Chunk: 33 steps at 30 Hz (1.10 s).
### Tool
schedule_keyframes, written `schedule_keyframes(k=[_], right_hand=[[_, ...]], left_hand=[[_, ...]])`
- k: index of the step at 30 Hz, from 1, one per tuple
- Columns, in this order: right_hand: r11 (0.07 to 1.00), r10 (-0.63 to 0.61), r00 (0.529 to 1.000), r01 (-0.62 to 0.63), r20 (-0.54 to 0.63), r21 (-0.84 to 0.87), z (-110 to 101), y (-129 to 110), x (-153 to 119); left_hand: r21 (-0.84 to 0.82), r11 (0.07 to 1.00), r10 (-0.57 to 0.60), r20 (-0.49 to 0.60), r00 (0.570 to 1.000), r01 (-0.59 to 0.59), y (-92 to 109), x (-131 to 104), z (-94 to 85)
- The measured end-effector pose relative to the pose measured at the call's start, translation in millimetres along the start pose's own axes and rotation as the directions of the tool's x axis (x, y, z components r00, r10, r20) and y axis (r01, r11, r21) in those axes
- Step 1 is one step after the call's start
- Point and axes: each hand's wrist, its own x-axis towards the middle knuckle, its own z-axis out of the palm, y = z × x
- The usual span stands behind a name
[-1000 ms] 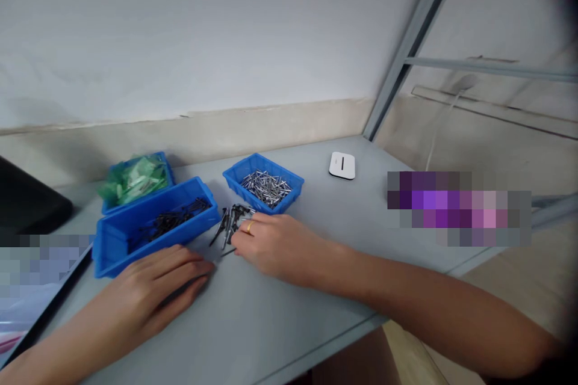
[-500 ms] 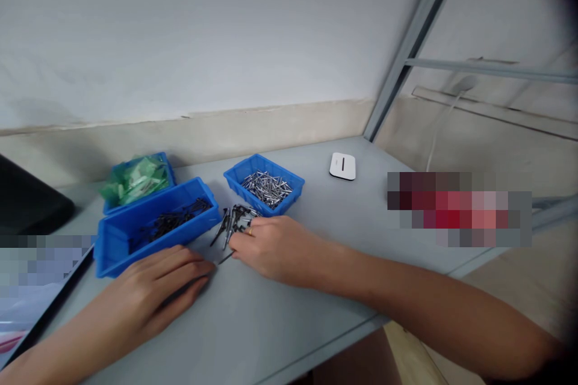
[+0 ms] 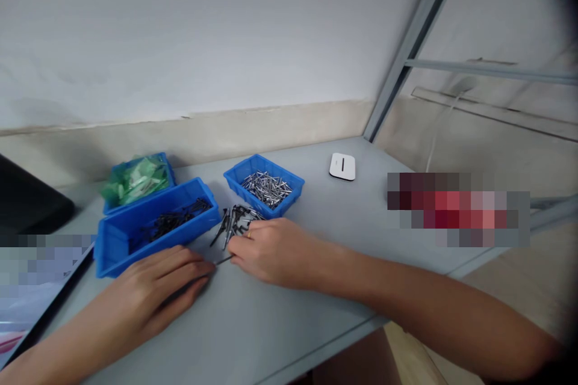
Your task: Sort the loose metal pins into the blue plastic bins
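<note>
A thin dark rod (image 3: 224, 260) spans the gap between my two hands, low over the table. My right hand (image 3: 271, 252) pinches its right end between thumb and forefinger. At its left end are the fingertips of my left hand (image 3: 158, 283), closed in a pinch; what lies inside them is hidden. Just beyond my right hand is a loose pile of black and silver slender parts (image 3: 232, 219). A long blue bin (image 3: 106, 252) with black slender pieces stands behind my left hand. Farther back, a smaller blue bin (image 3: 295, 192) holds many silver pins.
Another blue bin (image 3: 170, 169) with a green plastic bag (image 3: 139, 179) stands at the back left. A white square device (image 3: 343, 167) lies at the back right. A dark object (image 3: 31, 198) is at the left edge, and a metal post (image 3: 410, 48) rises at the right.
My right hand has shifted slightly left and down, bringing the rod up to my left fingertips. My left hand stays where it was.
</note>
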Motion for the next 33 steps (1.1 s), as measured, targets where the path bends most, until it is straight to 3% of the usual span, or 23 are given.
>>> schedule_keyframes(k=[6,14,33], right_hand=[[1.0,-0.007,1.0,0.008,0.015,-0.01,-1.2,0.5,-0.5],[1.0,-0.019,0.999,0.019,-0.029,-0.009,-0.2,0.7,0.2],[1.0,-0.025,1.0,0.025,0.0,-0.005,-6.3,0.4,0.8]], left_hand=[[-0.015,0.999,-0.035,0.043,0.998,0.036,0.0,-0.9,0.9],[0.008,1.0,-0.026,0.023,0.999,0.026,2.1,0.7,-2.9],[0.04,0.999,-0.009,0.004,1.0,0.009,2.9,3.1,-0.8]])
